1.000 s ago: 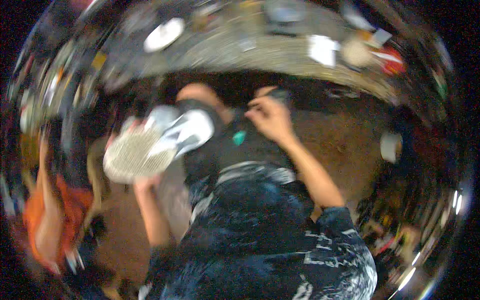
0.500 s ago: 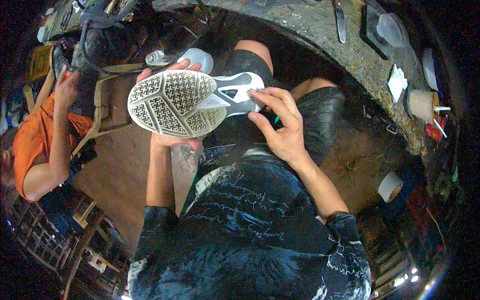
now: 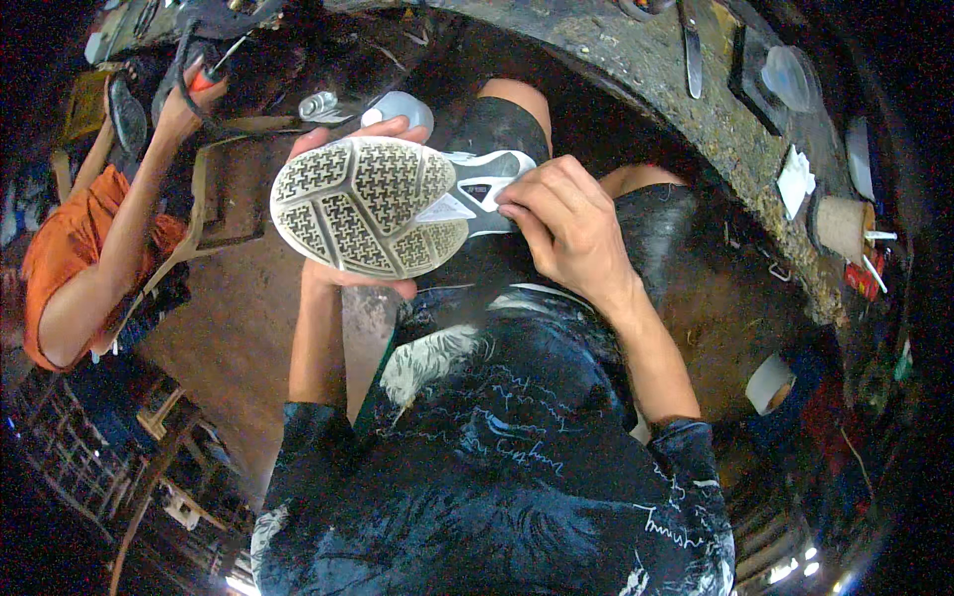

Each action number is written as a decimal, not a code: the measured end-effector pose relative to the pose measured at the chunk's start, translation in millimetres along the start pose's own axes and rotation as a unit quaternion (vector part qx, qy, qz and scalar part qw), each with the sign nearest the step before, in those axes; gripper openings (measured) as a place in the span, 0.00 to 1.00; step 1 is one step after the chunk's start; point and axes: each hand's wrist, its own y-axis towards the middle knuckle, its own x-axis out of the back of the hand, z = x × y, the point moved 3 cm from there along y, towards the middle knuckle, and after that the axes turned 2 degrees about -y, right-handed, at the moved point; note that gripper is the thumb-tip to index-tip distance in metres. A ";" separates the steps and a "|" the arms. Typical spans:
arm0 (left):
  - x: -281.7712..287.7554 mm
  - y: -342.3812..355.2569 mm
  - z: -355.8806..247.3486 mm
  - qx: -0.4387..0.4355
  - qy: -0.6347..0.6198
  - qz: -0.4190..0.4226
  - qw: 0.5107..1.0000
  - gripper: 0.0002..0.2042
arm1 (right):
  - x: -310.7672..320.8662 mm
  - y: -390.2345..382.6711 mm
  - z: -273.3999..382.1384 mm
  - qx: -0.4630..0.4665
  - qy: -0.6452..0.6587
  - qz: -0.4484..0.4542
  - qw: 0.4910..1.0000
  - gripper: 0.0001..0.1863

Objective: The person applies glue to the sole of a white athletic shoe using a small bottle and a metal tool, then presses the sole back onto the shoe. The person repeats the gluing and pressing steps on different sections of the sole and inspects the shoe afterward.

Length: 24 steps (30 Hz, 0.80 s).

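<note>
A sports shoe [image 3: 370, 207] lies sole up over my lap, its patterned off-white tread toward the left and its grey and white midfoot toward the right. My left hand [image 3: 348, 280] holds it from underneath, the fingers showing past the far edge and the thumb along the near edge. At the narrow midfoot, my right hand [image 3: 579, 226] has its thumb and fingertips pressed together in a pinch against the sole. What lies between those fingertips is too small to make out. The heel end is hidden behind that hand.
On the left, another person in an orange sleeve [image 3: 75, 263] grips a red-handled pointed tool [image 3: 206, 79]. A worn workbench [image 3: 636, 94] curves along the far right, carrying a knife [image 3: 692, 50], white paper [image 3: 795, 182] and a thread spool [image 3: 840, 226]. Beyond the shoe sits a pale round container [image 3: 405, 111].
My right thumb and fingers, apart before, are now pinched together at the midfoot. The shoe has shifted slightly right in view. The other person's hand has moved up and right with the tool.
</note>
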 end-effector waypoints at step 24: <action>-3.8 19.5 4.8 0.015 -0.026 0.063 0.998 0.79 | 2.1 -37.1 40.1 -0.164 0.404 0.127 0.891 0.07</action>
